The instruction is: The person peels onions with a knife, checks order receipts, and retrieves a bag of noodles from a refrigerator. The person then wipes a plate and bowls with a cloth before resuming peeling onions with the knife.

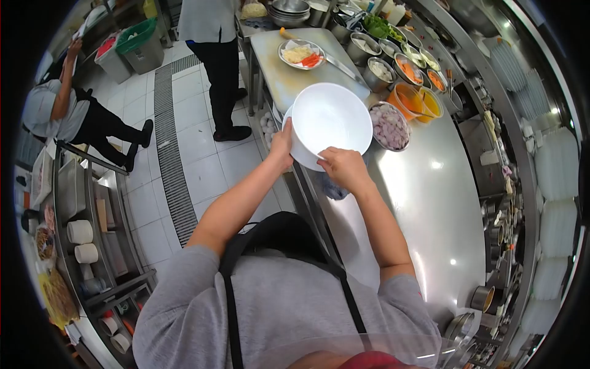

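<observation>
In the head view I hold a deep white bowl (332, 120) tilted so that its bare inside faces me. A second white rim shows behind its lower left edge, possibly another bowl nested with it. My left hand (283, 147) is closed round the left side. My right hand (345, 167) pinches the near rim with fingers and thumb. Below the bowl, partly hidden, a dark bluish cloth (335, 186) lies at the counter's edge. Just right of the bowl stands a metal bowl of chopped purple onion (390, 126).
Beyond lies a cutting board (276, 67) with a plate of sliced food (301, 54) and a knife (344, 67). Orange tubs (409, 98) and several ingredient pots line the steel counter (424, 203). Two people stand on the tiled floor (196, 129) at left, near bins (136, 44).
</observation>
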